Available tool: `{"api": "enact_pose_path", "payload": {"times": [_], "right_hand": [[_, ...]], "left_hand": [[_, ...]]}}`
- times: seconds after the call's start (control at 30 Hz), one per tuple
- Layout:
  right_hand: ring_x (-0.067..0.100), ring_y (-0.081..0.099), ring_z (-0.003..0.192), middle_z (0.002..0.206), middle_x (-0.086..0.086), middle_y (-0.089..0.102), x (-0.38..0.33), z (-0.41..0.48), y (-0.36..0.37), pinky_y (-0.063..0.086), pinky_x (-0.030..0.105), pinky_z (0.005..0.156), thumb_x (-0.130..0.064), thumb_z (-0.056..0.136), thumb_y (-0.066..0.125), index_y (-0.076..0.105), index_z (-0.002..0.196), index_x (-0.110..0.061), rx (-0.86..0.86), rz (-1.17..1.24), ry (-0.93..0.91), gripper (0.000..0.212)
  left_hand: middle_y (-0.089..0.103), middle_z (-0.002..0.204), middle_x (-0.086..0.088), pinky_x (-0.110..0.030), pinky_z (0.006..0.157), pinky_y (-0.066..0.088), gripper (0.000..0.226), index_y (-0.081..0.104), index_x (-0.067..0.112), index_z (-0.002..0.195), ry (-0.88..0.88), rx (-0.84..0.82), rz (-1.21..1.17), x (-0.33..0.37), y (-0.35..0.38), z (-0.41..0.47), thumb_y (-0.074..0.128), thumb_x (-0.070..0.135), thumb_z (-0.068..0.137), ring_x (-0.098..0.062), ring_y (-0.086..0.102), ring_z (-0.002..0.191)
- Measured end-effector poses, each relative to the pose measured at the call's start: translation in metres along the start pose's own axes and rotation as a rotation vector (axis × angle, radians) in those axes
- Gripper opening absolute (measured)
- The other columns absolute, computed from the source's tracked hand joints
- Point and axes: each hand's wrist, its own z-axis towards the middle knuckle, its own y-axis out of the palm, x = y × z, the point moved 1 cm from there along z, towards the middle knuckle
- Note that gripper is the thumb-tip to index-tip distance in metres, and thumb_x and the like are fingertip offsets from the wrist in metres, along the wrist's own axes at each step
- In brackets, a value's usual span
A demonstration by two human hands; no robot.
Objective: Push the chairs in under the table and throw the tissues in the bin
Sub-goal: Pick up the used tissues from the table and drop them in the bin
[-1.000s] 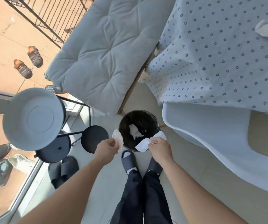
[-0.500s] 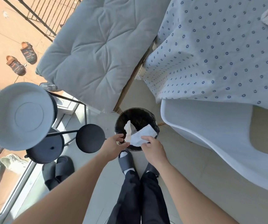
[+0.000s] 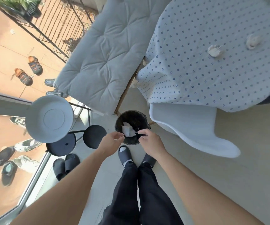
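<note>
- Head view: the bin (image 3: 131, 127), a small round black tub, stands on the floor just ahead of the person's feet, between a grey cushion (image 3: 105, 62) and a white chair (image 3: 191, 127).
- White tissues (image 3: 127, 130) lie inside the bin, against its near wall.
- The left hand (image 3: 112, 142) hovers at the bin's near-left rim, fingers loosely curled and apart, with nothing seen in them.
- The right hand (image 3: 149, 140) hangs over the bin's near-right rim; thumb and forefinger are pinched close together. Whether they grip anything cannot be told, though the tissues seem to lie free just below and left of the fingertips.
- Two more crumpled tissues sit on the table (image 3: 196, 82), well beyond the bin and to its right: one wad (image 3: 214, 50) nearer the bin, another wad (image 3: 253, 40) farther off.
- By the look of them, these wads are featherlight, soft and crushable, not slippery or fragile. A light pinch anywhere on the bulk, or a loose fistful, should do. Being so light, they may drift if dropped from high above the bin.
- The white chair, right of the bin, has its seat partly under the tablecloth edge, its back sticking out. Judged from here, it may want a further push. It looks stiff and light, best shoved at the back's rim.
</note>
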Motion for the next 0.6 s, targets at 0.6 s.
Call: {"api": "enact_pose_path", "payload": {"times": [0.6], "right_hand": [[0.008, 0.06, 0.114, 0.135, -0.015, 0.061, -0.091, -0.156, -0.121, 0.048, 0.027, 0.089, -0.026, 0.097, 0.053, 0.063, 0.127, -0.03, 0.316, 0.042, -0.096, 0.031]], "left_hand": [[0.077, 0.105, 0.007, -0.044, 0.093, 0.061, 0.024, 0.073, 0.026, 0.116, 0.335, -0.014, 0.116, 0.155, -0.084, -0.145, 0.059, 0.036, 0.099, -0.009, 0.077, 0.086]]}}
